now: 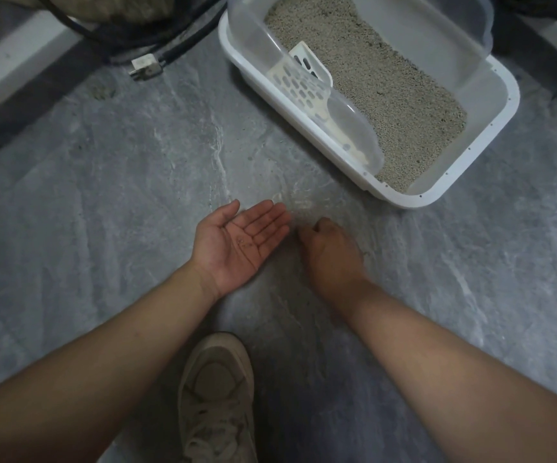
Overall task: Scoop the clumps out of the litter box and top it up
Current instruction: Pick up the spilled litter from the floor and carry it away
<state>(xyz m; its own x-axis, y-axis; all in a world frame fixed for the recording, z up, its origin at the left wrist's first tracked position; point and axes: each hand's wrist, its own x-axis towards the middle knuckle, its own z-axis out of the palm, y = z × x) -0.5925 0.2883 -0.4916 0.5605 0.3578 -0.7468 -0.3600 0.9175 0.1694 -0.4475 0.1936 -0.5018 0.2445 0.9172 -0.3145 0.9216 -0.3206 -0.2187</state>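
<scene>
Both hands hover low over the grey floor (pixel 103 202). Left hand (pixel 240 242) lies palm up, fingers straight, a few litter grains (pixel 244 242) on the palm. Right hand (pixel 332 253) faces down, fingertips bunched at the floor; whether it pinches anything cannot be told. Beyond them stands the litter box (pixel 491 91), the scoop (pixel 304 83) leaning inside on the litter (pixel 387 85).

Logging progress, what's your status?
Left hand open, grains in palm. Right hand curled at floor. Scoop inside litter box. Nothing blocking.
</scene>
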